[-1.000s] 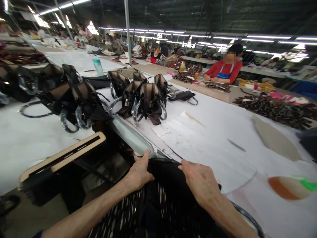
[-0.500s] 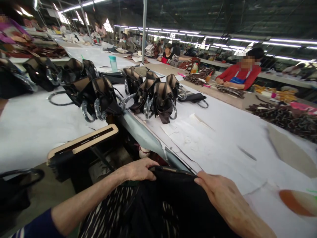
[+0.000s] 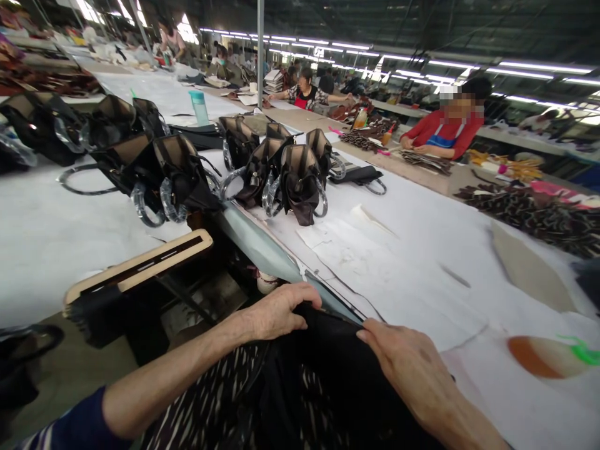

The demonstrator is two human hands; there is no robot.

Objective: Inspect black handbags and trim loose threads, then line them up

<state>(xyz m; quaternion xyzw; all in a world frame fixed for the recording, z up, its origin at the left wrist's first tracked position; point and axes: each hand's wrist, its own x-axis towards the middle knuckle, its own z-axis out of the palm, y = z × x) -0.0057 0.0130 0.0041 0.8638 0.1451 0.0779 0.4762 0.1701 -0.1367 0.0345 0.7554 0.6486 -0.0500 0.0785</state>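
Note:
Low in the view, close to my body, lies a black bag [image 3: 337, 356], its far edge stretched between my two hands. My left hand [image 3: 281, 312] pinches that edge from the left, thumb inside and fingers curled over it. On the right end of the same edge, my right hand [image 3: 403, 356] grips with thumb and fingers closed. Much of the bag's lower part blends into dark shadow and patterned clothing. To the left of the hands stands a dark fixture with a wooden slotted frame [image 3: 140, 265] on top.
Several black handbags [image 3: 300, 181] with wrapped handles stand on the white tabletop [image 3: 398, 250]. A bottle with orange-brown contents and a green tip [image 3: 539, 357] lies at right. A teal cup [image 3: 199, 107] stands farther back. Across the table a person in red [image 3: 445, 131] handles stacked pieces.
My left hand has shifted up and slightly right along the bag's edge, its fingers more curled over it. The view has turned a little, so the surroundings sit farther left.

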